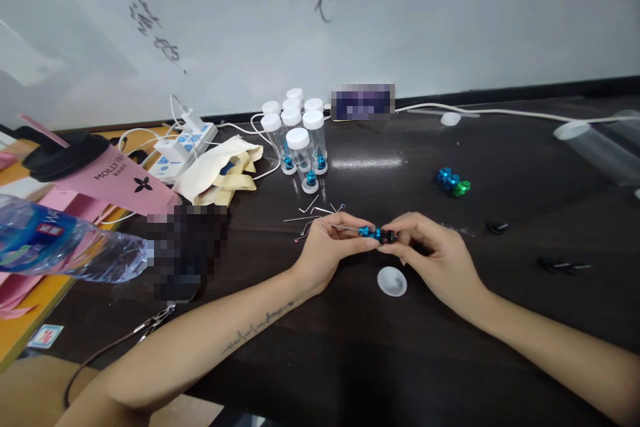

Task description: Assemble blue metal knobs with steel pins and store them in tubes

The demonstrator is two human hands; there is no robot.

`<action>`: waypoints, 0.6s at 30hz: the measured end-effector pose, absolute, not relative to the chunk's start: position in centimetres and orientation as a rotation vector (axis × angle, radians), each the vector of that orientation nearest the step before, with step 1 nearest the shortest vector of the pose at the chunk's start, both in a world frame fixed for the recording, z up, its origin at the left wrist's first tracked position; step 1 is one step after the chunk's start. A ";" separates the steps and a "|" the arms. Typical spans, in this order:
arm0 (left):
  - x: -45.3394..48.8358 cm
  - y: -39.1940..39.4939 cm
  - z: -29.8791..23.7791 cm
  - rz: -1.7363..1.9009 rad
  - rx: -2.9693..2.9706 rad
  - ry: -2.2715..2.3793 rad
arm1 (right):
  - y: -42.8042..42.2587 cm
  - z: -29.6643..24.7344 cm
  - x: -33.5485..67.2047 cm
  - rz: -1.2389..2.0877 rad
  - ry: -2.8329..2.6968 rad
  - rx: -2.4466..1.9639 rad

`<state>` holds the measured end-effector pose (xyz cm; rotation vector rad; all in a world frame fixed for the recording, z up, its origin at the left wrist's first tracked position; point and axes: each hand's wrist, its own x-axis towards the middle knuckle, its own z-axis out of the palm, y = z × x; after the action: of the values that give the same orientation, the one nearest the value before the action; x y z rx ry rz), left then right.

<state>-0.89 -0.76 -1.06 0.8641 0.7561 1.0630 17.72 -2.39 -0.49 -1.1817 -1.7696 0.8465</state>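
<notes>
Between the fingertips of both hands is a small blue metal part (369,232) in line with a black ringed piece (387,236). My left hand (323,250) pinches the blue end, where a thin metal rod sticks out leftward. At the black end, my right hand (435,250) is closed with thumb and fingers on the piece. A white cap (392,281) lies just below the hands. Several thin bent metal wires (313,208) rest beside my left hand. Farther off sit small blue parts (447,178) and a green part (463,188).
Several clear tubes with white caps (299,139) stand behind the hands. Black pieces (563,265) and a lying clear tube (600,153) are at right. On the left are a pink cup (117,177), a water bottle (85,240), a cloth pouch (210,170) and a power strip (170,163).
</notes>
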 end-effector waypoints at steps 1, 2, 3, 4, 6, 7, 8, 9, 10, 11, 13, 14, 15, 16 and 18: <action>-0.9 -0.8 -1.1 1.064 0.861 0.752 | -2.4 -0.5 17.7 0.858 -1.765 -1.192; -0.9 -0.8 -1.1 1.065 0.857 0.750 | -2.4 -0.4 17.7 0.866 -1.762 -1.202; -0.9 -0.8 -1.1 1.064 0.855 0.751 | -2.3 -0.4 17.7 0.873 -1.764 -1.211; -0.9 -0.8 -1.1 1.064 0.853 0.755 | -2.3 -0.3 17.7 0.875 -1.767 -1.219; -0.9 -0.8 -1.1 1.059 0.853 0.761 | -2.3 -0.2 17.7 0.878 -1.774 -1.237; -0.9 -0.8 -1.0 1.055 0.856 0.762 | -2.3 -0.2 17.7 0.879 -1.775 -1.243; -0.9 -0.8 -1.0 1.051 0.860 0.761 | -2.2 -0.1 17.7 0.880 -1.775 -1.247; -0.9 -0.8 -1.0 1.046 0.864 0.761 | -2.2 -0.1 17.6 0.884 -1.774 -1.250; -0.9 -0.8 -1.0 1.042 0.867 0.760 | -2.3 0.0 17.6 0.890 -1.773 -1.249; -0.9 -0.9 -0.9 1.037 0.869 0.761 | -2.3 0.1 17.6 0.901 -1.774 -1.246; -0.9 -0.9 -0.9 1.034 0.873 0.767 | -2.3 0.1 17.6 0.927 -1.783 -1.238; -0.9 -0.9 -0.9 1.035 0.877 0.770 | -2.3 0.2 17.6 0.939 -1.789 -1.236; -0.9 -0.9 -0.9 1.038 0.881 0.773 | -2.3 0.2 17.6 0.948 -1.795 -1.235; -0.9 -0.9 -0.9 1.041 0.885 0.773 | -2.2 0.2 17.7 0.955 -1.800 -1.236; -0.9 -0.9 -0.9 1.044 0.889 0.766 | -2.2 0.2 17.7 0.962 -1.803 -1.239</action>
<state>-0.92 -0.94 -0.93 0.8894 0.7663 1.0442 17.67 -2.22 0.23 -1.2392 -1.8033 0.9624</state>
